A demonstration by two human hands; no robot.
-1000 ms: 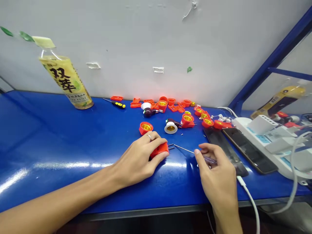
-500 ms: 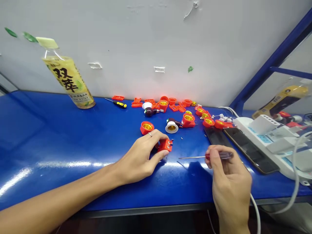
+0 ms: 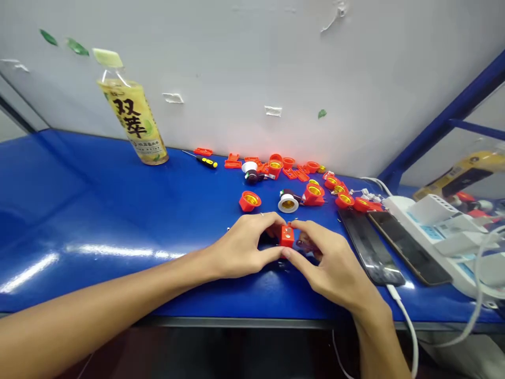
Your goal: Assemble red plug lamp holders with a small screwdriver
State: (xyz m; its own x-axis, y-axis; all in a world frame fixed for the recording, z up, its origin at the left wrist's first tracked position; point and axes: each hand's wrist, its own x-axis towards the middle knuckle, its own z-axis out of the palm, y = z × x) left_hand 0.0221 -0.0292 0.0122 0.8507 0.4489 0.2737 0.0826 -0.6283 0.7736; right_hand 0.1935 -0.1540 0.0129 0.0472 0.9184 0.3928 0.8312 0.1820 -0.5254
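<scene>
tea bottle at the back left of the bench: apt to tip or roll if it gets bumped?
Probably tippy: the tea bottle stands tall on a narrow base, on the glossy blue bench, so it may also slide. It looks mostly full of yellow liquid, so likely heavy for its size. Once down, its round body would probably roll.

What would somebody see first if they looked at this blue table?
Both hands meet at the front middle of the blue table: the left hand and right hand pinch a small orange socket part between their fingertips. Behind them lies a scatter of orange lamp sockets near the wall. A yellow drink bottle stands at the far left.
</scene>
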